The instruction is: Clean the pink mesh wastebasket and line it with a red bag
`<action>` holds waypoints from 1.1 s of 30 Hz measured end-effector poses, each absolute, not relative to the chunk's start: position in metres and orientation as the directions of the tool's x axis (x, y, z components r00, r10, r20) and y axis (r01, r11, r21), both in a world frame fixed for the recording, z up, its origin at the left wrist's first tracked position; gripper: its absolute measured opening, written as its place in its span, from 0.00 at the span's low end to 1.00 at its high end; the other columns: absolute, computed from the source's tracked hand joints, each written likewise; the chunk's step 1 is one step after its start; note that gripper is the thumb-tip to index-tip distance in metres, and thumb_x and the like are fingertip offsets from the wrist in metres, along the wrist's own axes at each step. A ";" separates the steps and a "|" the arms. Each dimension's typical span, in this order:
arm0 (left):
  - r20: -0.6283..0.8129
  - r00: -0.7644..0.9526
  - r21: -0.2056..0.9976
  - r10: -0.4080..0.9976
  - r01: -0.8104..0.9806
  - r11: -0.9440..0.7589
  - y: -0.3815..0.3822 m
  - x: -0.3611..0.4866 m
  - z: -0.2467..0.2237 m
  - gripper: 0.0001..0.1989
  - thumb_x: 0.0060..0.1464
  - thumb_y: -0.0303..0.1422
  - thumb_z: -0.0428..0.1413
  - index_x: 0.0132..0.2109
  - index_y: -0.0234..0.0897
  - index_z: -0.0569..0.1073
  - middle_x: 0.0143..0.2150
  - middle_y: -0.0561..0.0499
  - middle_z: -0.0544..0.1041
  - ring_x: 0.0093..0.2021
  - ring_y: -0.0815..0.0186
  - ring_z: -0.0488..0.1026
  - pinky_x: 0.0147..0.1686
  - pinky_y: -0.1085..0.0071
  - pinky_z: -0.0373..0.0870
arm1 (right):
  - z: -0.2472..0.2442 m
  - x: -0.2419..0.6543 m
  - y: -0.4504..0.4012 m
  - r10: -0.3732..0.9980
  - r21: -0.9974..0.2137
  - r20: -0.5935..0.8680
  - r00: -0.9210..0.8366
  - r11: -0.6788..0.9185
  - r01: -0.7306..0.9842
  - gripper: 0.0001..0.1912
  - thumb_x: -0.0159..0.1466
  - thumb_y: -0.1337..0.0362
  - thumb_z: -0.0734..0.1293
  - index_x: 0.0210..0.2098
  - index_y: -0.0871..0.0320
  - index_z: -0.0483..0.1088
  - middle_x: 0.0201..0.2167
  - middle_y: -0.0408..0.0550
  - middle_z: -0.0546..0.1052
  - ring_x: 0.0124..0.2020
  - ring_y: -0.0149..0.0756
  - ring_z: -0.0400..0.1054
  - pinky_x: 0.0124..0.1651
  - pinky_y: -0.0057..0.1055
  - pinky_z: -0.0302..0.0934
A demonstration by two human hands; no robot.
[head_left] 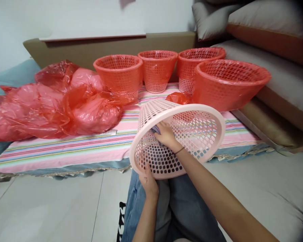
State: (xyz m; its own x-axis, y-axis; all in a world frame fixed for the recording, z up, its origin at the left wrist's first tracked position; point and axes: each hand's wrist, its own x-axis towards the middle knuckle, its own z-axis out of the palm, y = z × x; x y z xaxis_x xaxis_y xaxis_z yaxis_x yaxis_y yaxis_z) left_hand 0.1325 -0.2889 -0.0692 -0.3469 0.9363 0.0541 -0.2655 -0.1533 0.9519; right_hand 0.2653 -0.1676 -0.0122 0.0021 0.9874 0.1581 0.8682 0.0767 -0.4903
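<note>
A pale pink perforated plastic basket [176, 170] lies tilted above my lap, its wide mouth turned toward me. My left hand [149, 183] grips the lower left of its rim, thumb on the inner side and fingers beneath. Reaching inside the mouth, my right hand [166, 135] is closed on a dark purplish cloth [156, 129], pressed near the inner left wall. Most of the cloth is hidden by the fingers. A dark band circles my right wrist.
Several similar baskets lined with red plastic bags [232, 87] stand at the back of the striped cover [65, 151]. Filled red bags [40, 107] lie at left. A small crumpled red bag [179, 97] sits behind my basket. Cushions [272, 74] are stacked at right.
</note>
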 end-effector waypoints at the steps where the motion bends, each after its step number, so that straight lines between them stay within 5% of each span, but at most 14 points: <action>1: 0.054 -0.351 0.954 0.935 -0.259 -0.152 -0.289 0.132 -0.069 0.26 0.62 0.39 0.54 0.65 0.38 0.64 0.68 0.45 0.65 0.68 0.60 0.60 0.67 0.63 0.55 | -0.016 0.260 -0.159 0.992 -0.476 0.121 -0.022 0.078 0.876 0.33 0.60 0.65 0.62 0.65 0.55 0.60 0.69 0.49 0.59 0.63 0.51 0.58 0.63 0.46 0.55; 8: -0.194 -0.491 0.926 0.849 -0.377 -0.007 -0.285 0.133 -0.072 0.24 0.58 0.39 0.57 0.59 0.34 0.71 0.61 0.41 0.74 0.62 0.54 0.69 0.62 0.59 0.65 | -0.041 0.241 -0.143 0.993 -0.439 0.016 -0.115 0.111 0.892 0.31 0.62 0.54 0.64 0.64 0.50 0.62 0.64 0.48 0.66 0.57 0.53 0.65 0.60 0.49 0.57; 20: -0.183 -0.492 0.920 0.851 -0.391 -0.028 -0.289 0.134 -0.079 0.25 0.57 0.42 0.58 0.58 0.35 0.72 0.61 0.42 0.73 0.62 0.53 0.70 0.61 0.58 0.67 | -0.018 0.247 -0.183 0.984 -0.464 0.000 -0.180 0.159 0.871 0.27 0.59 0.65 0.63 0.59 0.55 0.69 0.56 0.48 0.75 0.54 0.46 0.69 0.57 0.36 0.61; 29: -0.109 -0.445 0.919 0.889 -0.385 -0.080 -0.292 0.133 -0.082 0.28 0.57 0.44 0.56 0.60 0.36 0.69 0.63 0.41 0.71 0.65 0.55 0.66 0.65 0.59 0.59 | -0.010 0.243 -0.320 0.981 -0.621 -0.020 -0.192 0.139 0.771 0.37 0.51 0.70 0.63 0.61 0.49 0.67 0.63 0.41 0.68 0.56 0.49 0.65 0.61 0.49 0.59; 33: -0.115 -0.417 0.917 0.901 -0.394 -0.065 -0.291 0.130 -0.088 0.28 0.55 0.48 0.56 0.58 0.35 0.71 0.59 0.40 0.74 0.61 0.52 0.70 0.61 0.56 0.65 | -0.004 0.242 -0.359 0.978 -0.698 0.004 -0.209 0.152 0.700 0.40 0.48 0.73 0.62 0.60 0.46 0.68 0.62 0.42 0.69 0.58 0.49 0.64 0.62 0.50 0.59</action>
State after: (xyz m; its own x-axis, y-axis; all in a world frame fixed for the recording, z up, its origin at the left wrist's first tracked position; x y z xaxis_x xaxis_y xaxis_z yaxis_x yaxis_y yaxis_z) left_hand 0.1295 -0.2909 -0.0880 -0.4175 0.9013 -0.1154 -0.3939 -0.0651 0.9168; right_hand 0.2423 -0.3587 -0.0043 -0.2085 0.9780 0.0038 0.7001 0.1520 -0.6977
